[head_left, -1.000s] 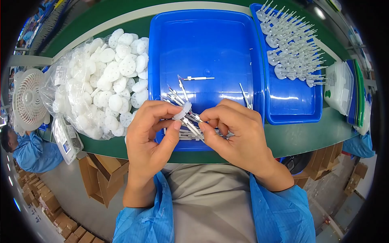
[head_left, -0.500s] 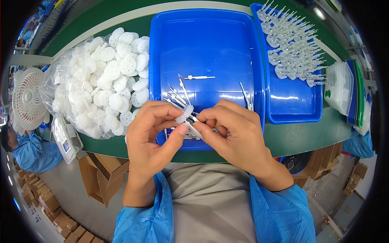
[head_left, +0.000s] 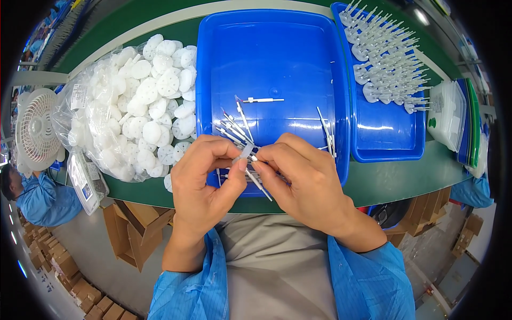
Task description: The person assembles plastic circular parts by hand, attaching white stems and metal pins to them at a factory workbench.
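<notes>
Over the near part of the large blue tray [head_left: 272, 18], my left hand [head_left: 205, 181] pinches a small white plastic disc [head_left: 247, 150], turned nearly edge-on. A thin white rod [head_left: 259, 185] slants down from the disc between my hands. My right hand [head_left: 301, 178] is closed at the disc's right side, thumb and forefinger on the white end of a thin piece; its fingers hide most of that piece. Several loose white rods [head_left: 232, 128] with dark or reddish tips lie in the tray beyond and beneath my hands.
A clear bag of white perforated discs [head_left: 141, 106] lies left of the tray. At the right, a smaller blue tray [head_left: 384, 144] bears rows of discs with upright rods [head_left: 381, 58]. A clear plastic box [head_left: 447, 114] stands beyond it. A white fan [head_left: 38, 125] is at far left.
The disc has turned to a steeper tilt. The rod below it now shows at greater length between my hands, and my right fingers have shifted slightly left.
</notes>
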Tool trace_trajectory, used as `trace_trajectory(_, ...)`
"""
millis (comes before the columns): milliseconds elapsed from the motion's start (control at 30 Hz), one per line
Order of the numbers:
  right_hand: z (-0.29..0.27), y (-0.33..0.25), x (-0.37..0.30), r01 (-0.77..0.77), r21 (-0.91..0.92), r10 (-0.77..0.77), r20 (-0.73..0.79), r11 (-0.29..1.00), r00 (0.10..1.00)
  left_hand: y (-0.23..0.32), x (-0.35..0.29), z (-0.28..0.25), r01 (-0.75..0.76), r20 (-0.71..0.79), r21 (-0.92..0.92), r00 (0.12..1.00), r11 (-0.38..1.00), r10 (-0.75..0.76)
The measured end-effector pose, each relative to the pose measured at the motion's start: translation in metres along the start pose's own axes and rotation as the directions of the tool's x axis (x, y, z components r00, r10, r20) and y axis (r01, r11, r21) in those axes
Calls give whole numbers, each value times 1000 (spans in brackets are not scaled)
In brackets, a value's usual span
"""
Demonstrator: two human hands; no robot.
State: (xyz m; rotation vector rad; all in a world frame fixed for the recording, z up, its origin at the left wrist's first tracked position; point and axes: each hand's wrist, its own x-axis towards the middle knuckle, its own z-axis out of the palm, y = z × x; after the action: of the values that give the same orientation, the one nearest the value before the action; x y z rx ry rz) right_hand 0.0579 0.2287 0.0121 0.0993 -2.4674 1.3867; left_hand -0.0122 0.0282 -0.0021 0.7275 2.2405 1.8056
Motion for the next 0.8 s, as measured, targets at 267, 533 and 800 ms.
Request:
trace_trajectory(267, 1, 3, -3, 27, 52, -27, -10, 998, 1000, 7, 3, 10, -72, -117, -191, 992, 979, 50)
trace_trajectory(533, -2, 2, -4, 58, 41, -58, -12, 997, 998, 8, 9, -3, -171, 11, 56, 985, 984, 170)
trace_trajectory(800, -10, 10, 4, 61, -162, -51, 64, 985, 997, 6, 8, 1, -86, -65, -39, 994, 996, 83)
